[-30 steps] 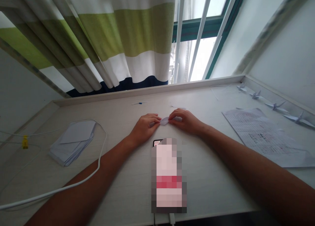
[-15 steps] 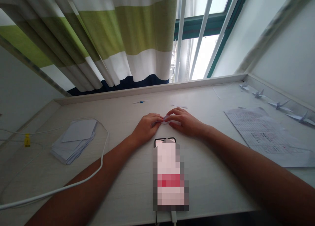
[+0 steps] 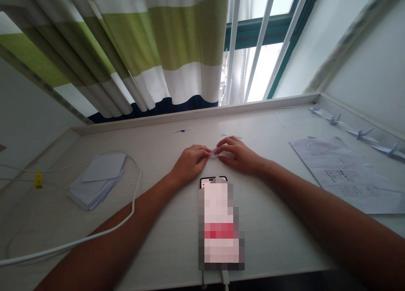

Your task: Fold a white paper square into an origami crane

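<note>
folded paper [image 3: 213, 153] mid-frame | left hand [image 3: 190, 162] pinching its left end, right hand [image 3: 238, 156] loosely curled over it, can't tell if gripping | I'd guess super light, creases easily, pinch edges softly

Got paper piece [image 3: 214, 153] behind phone [image 3: 221, 223], between left fingers [image 3: 202, 148] and right fingers [image 3: 226, 148]; got paper stack [image 3: 103, 175] at left on counter [image 3: 177, 236], sheets [image 3: 335, 172] at right, paper cranes [image 3: 360, 134] in a row beyond sheets by right rim [image 3: 363, 121], curtain [image 3: 186, 37] behind counter
</note>
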`<state>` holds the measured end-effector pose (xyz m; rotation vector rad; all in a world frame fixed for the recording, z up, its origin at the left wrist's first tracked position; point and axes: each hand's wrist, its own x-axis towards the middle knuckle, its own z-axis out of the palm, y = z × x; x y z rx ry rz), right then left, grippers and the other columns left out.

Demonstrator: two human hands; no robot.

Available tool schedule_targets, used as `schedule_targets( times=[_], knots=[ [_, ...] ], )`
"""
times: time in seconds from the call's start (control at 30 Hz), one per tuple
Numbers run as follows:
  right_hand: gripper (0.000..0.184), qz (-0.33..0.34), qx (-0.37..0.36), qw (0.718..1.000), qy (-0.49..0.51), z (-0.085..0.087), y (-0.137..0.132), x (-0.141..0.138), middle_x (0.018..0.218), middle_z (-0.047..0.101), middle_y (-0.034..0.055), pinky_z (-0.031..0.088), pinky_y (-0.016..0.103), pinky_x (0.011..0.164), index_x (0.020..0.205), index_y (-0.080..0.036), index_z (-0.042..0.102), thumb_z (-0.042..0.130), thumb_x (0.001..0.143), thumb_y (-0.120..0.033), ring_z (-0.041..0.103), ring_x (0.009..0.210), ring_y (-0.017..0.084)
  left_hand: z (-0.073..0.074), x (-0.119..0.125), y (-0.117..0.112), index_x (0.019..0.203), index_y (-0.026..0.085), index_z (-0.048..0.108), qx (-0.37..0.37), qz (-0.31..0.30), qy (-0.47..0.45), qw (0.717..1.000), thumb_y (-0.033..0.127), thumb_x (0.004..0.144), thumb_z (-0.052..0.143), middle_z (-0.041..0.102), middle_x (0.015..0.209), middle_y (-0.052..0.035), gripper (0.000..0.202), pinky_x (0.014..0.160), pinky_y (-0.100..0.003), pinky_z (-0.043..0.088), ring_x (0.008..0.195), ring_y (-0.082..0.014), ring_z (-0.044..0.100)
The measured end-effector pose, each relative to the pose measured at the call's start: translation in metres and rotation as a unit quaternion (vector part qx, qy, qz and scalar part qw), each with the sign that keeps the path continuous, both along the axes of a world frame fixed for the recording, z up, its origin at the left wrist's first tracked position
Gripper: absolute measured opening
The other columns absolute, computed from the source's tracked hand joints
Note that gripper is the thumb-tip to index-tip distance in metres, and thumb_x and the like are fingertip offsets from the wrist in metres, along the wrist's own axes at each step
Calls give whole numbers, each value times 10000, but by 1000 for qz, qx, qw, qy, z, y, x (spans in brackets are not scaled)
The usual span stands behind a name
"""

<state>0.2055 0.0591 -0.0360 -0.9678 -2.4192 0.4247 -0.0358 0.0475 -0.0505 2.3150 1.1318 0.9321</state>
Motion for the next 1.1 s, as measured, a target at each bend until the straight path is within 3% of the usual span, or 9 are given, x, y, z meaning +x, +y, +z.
schedule_targets(
  times=[0.27, 0.5, 0.83, 1.1],
  knots=[
    [166, -9, 13, 1000, -10, -1, 5, 6, 1180, 711, 106, 473, 550, 1038, 1046, -258, 783, 673, 925, -230, 594, 1173, 316, 1, 0, 0, 972, 235, 775, 1, 0, 6, 1000, 164, 921, 616, 781, 1168, -68, 181, 1081, -465, 516, 1167, -248, 697],
    [141, -17, -6, 999, 45, -3, 9, 7, 1023, 751, 101, 522, 466, 954, 913, -211, 768, 645, 952, -267, 661, 993, 269, 2, 0, -1, 1080, 263, 778, -8, 19, 10, 1000, 145, 917, 618, 788, 1146, -50, 257, 1083, -448, 521, 1181, -245, 696],
    [104, -27, -21, 997, 66, -5, 11, 6, 989, 763, 78, 528, 431, 927, 853, -221, 761, 674, 911, -221, 687, 938, 248, -2, 1, 1, 1002, 240, 799, 3, 7, -10, 1000, 181, 905, 654, 800, 1106, -62, 184, 1072, -452, 535, 1158, -251, 708],
    [194, 16, -5, 1000, 7, 0, 7, 6, 1090, 750, 96, 495, 481, 969, 1091, -254, 798, 681, 939, -282, 668, 1052, 285, 3, 1, 0, 962, 240, 777, -10, 9, -3, 1000, 191, 916, 646, 793, 1113, -64, 147, 1072, -458, 518, 1166, -254, 699]
  ],
)
